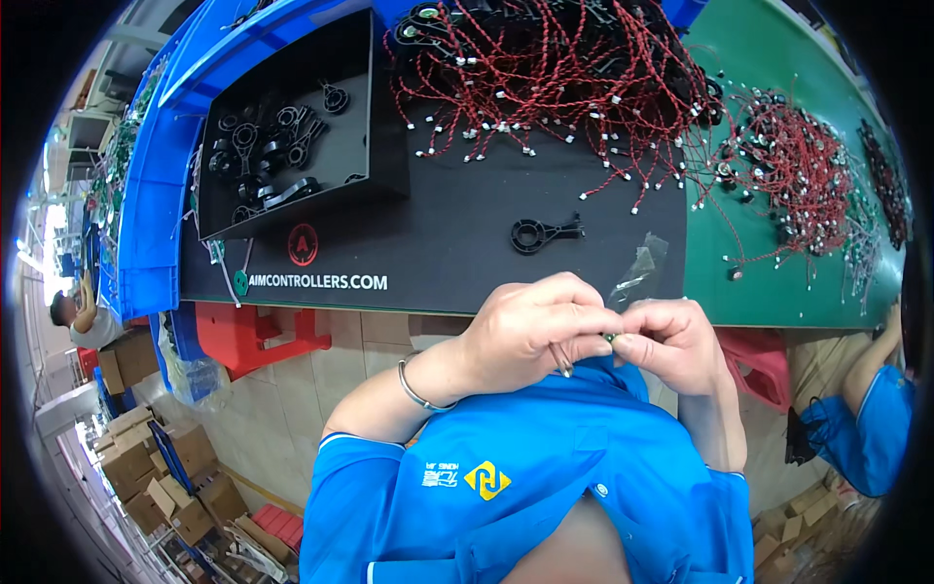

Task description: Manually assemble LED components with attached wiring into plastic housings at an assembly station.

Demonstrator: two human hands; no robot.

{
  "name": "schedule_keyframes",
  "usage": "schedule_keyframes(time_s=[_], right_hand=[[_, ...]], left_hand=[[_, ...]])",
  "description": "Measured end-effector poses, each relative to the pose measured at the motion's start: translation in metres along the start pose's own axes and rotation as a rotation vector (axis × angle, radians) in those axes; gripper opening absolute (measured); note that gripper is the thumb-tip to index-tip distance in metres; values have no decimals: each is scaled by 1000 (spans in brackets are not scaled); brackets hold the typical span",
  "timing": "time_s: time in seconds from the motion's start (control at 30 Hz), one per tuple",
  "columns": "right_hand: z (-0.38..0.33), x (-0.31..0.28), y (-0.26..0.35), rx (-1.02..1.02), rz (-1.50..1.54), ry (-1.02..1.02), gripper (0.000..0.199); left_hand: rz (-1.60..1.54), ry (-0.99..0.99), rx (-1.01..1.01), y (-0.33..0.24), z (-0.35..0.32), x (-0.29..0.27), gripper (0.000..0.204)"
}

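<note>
Together, left hand (530,331) and right hand (671,343), fingertips pinched shut on one tiny dark part (610,338).

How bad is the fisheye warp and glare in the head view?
Head view: strong barrel warp, the black mat's front edge bows, corners vignette black; bright blowout at the left rim; both hands, left hand and right hand, sharp, the tiny part pinched between them too small to resolve.

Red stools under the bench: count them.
2: one red stool under the bench's left part, another right of the hands, partly hidden by the right hand. Others may be hidden.
</note>
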State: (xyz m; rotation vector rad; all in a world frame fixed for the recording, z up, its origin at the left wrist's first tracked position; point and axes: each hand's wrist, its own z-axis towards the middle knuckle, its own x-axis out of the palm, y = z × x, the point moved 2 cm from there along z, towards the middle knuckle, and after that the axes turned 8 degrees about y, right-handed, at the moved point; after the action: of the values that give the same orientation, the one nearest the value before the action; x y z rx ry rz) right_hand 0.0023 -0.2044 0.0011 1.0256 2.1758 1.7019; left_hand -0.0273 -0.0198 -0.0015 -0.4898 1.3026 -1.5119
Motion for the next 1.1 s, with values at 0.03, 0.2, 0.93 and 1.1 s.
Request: schedule_keyframes(time_s=[0.03, 0.2, 0.93, 1.1], right_hand=[[-1, 3, 1, -41, -25, -26, 13], [1, 7, 1, -77, -105, -124, 13], [27, 14, 43, -456, -1191, -473, 9], [26, 12, 37, -454, -1141, -495, 8]], left_hand=[[6, -3, -4, -2, -2, 0, 24], [354, -128, -25, -8, -6, -12, 41], [-339, -195, -641, 8, 9, -17, 37], [-297, -194, -637, 11, 8, -14, 38]])
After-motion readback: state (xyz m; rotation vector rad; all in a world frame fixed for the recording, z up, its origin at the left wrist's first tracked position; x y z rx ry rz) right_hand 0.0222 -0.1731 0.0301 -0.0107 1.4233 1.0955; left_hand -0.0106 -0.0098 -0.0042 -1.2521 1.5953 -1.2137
